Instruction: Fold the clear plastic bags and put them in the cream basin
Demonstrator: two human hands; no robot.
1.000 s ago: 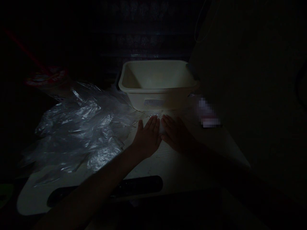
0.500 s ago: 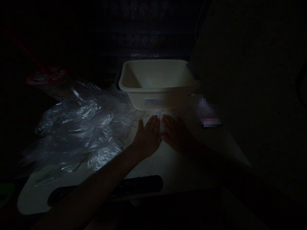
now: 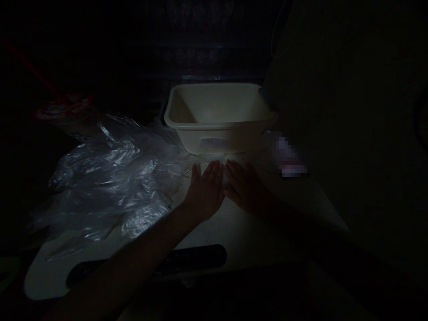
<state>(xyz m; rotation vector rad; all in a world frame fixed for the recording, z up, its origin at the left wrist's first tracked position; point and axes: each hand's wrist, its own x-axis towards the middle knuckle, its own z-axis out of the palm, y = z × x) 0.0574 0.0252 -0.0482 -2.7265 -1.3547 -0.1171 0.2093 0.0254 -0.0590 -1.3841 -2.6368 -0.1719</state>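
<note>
Both hands lie side by side on the pale table top, in front of a cream plastic tub. My left hand is flat and open, its thumb apart from the other fingers. Close to its right, my right hand also rests flat with its fingers stretched out. Under and between the fingertips shows a small piece of clear plastic; its full shape is hidden by the hands. A heap of clear plastic bags spreads to the left of my left hand.
At the far left stands a drink cup with a red straw. A blurred pale and pink item lies on the right. Near the table's front edge runs a dark slot. The whole scene is very dark.
Almost nothing differs. Both hands stay in the same place, with only a very slight shift of the fingers and of the view.
</note>
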